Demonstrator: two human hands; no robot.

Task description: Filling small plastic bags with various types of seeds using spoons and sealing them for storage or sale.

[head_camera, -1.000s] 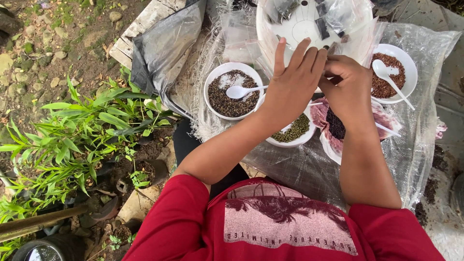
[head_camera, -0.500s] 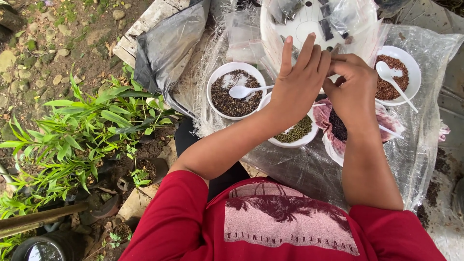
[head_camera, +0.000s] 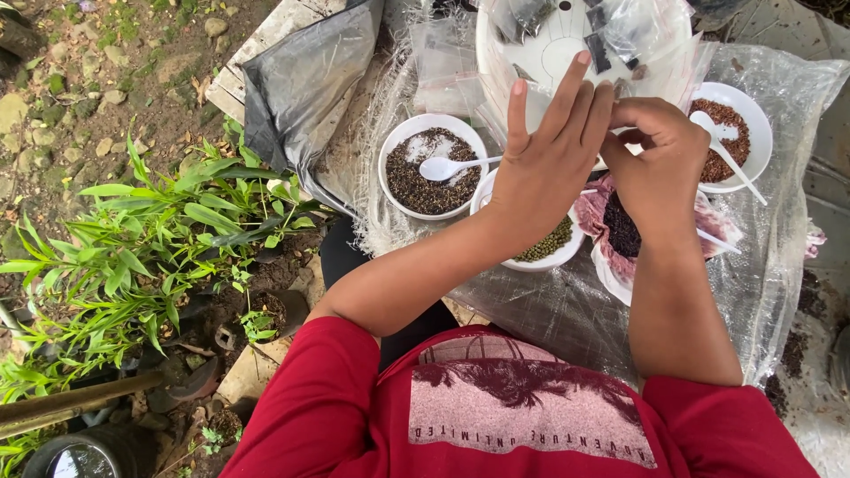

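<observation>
A person in a red shirt looks down at both hands held together over a clear plastic sheet (head_camera: 567,310) spread on a table outdoors. The left hand (head_camera: 549,168) is raised with its fingers straight and spread loosely; whether it grips anything cannot be told, since its palm faces away. The right hand (head_camera: 660,164) is curled, thumb and fingertips pinched close beside the left fingers, perhaps on something small and clear, but the thing itself is hidden. Under the hands sits a white bowl of green seeds (head_camera: 544,246), and just right of it a pink-lined bowl of dark seeds (head_camera: 624,232). To the left is a bowl of dark seeds with a white spoon (head_camera: 431,165); to the right, a bowl of reddish seeds (head_camera: 730,133) with its own spoon. Behind the hands a large white tub (head_camera: 567,44) holds small clear bags. Likely risks: the forearms hover close above the bowl rims, so a dropped wrist could tip one and mix or scatter seeds, and a slack pinch could let whatever is held fall into the wrong bowl. Green plants (head_camera: 133,257) stand on the ground at left.
</observation>
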